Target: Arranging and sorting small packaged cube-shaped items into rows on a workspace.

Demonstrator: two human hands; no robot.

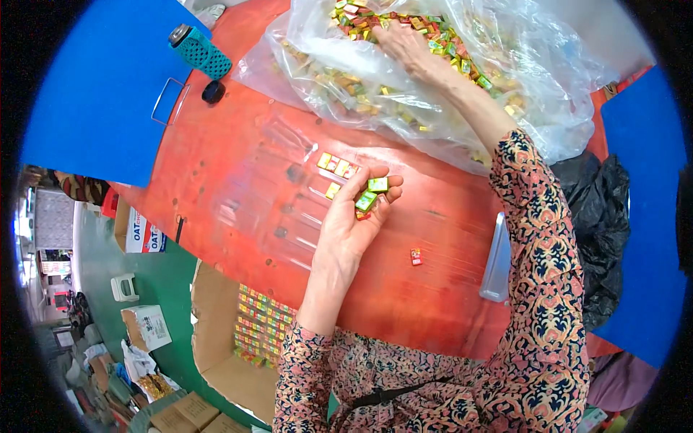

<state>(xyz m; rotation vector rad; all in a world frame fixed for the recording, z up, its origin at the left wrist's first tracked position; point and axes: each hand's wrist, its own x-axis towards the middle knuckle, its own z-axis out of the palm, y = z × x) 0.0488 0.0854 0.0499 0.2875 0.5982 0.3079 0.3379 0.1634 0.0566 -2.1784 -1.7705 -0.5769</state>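
Observation:
My left hand point(357, 213) is over the red table point(238, 144), fingers curled around a few small green and yellow wrapped cubes point(372, 193). Just beyond its fingertips a short row of yellow and red cubes point(336, 166) lies on the table. My right hand point(404, 45) reaches far forward into a large clear plastic bag point(505, 101) and rests on the heap of loose coloured cubes point(440, 40) inside; whether it grips any I cannot tell. One red cube point(416, 256) lies alone on the table near my right sleeve.
A teal bottle point(200, 50) and a black cap point(213, 92) sit at the table's far left by a blue board point(101, 94). A clear plastic tray point(498, 256) stands at the right. Below the table edge, an open cardboard box point(216, 339) holds packed rows of cubes. A black bag point(599, 216) sits to the right.

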